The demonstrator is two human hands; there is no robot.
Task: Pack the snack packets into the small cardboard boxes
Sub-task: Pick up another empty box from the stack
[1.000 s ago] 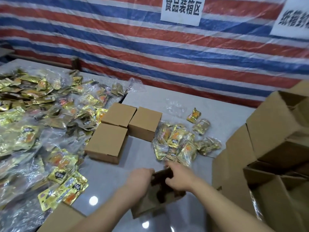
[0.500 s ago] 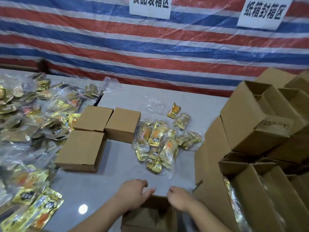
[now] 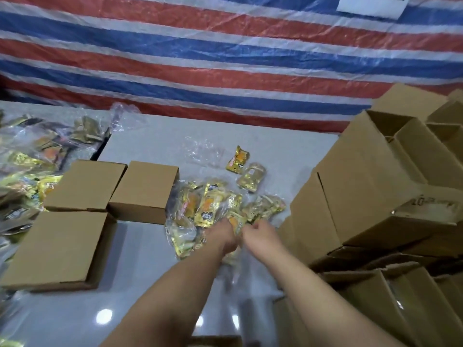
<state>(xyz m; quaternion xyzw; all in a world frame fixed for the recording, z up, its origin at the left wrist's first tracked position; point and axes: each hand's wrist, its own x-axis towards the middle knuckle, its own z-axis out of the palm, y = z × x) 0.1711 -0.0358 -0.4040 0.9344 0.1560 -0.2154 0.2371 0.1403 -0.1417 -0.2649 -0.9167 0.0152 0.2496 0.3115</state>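
- Bottom edge: a sliver of the open box (image 3: 215, 340), likely the one to fill; best kept close under the arms.
- Mid-table: left hand (image 3: 223, 236) and right hand (image 3: 260, 234) meeting on the yellow snack packets (image 3: 210, 209), fingers curled round them; better gathered in a flat stack, clear of the loose film.
- Further left: three closed boxes (image 3: 145, 191), apparently done.

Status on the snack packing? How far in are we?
Done: three small closed brown cardboard boxes sit at the table's left. In hand: the left hand and right hand are at the central heap of gold foil snack packets; their grip is blurred. Left: the large packet pile at far left and the stacked open cardboard boxes on the right.
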